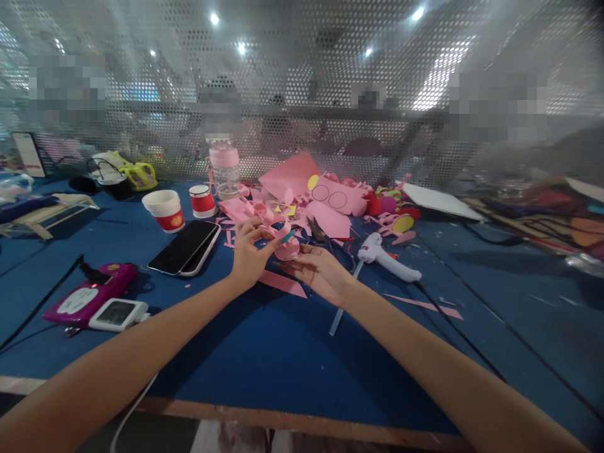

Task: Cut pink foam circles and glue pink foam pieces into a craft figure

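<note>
Between my two hands is a small rounded pink craft piece [286, 251], apparently cut from foam or paper, with a teal bit at its upper edge. My left hand [251, 253] pinches its left side between thumb and fingers. From the right, my right hand [323, 270] grips its lower right edge, palm turned partly up. Under the hands a flat pink strip [283, 284] lies on the blue table. Just behind is a heap of pink sheets and scraps [325, 217], with dark scissors [317, 231] among them.
A white glue gun [389, 259] with a glue stick and cord lies to the right. Leftward are phones [185, 248], stacked paper cups [164, 211], a red-banded cup [202, 201] and a purple device [92, 294]. A clear bottle [224, 173] stands behind, before a perforated screen.
</note>
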Demonstrator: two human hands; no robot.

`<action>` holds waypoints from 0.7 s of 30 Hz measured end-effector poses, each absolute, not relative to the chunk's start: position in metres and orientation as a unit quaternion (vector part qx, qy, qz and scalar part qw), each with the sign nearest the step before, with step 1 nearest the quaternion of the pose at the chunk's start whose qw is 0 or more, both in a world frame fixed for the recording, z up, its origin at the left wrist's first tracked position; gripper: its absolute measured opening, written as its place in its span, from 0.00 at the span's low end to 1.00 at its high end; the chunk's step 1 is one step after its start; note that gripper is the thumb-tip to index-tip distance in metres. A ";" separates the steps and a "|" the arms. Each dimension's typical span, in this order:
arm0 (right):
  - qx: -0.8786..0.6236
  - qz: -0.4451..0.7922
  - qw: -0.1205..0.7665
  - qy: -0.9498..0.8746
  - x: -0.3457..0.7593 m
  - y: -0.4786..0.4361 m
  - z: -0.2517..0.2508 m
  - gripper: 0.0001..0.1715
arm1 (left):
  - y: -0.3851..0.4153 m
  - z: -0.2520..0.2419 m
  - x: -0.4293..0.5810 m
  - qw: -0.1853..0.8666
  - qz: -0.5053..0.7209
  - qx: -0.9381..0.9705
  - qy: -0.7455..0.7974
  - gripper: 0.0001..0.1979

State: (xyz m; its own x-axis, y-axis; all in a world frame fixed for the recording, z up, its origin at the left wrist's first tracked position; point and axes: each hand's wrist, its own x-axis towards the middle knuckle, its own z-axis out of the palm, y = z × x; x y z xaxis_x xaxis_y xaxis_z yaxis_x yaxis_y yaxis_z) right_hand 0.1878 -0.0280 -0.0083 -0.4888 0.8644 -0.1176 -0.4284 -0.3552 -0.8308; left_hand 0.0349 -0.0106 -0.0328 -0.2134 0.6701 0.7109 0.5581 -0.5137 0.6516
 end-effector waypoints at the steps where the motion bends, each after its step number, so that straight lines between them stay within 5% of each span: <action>1: -0.280 0.775 0.418 -0.381 0.188 -0.028 -0.008 0.13 | -0.011 -0.032 0.035 0.046 0.602 0.626 0.493 0.08; 21: -0.244 0.836 0.400 -0.286 0.194 -0.030 -0.003 0.14 | -0.011 -0.033 0.035 0.034 0.596 0.638 0.487 0.09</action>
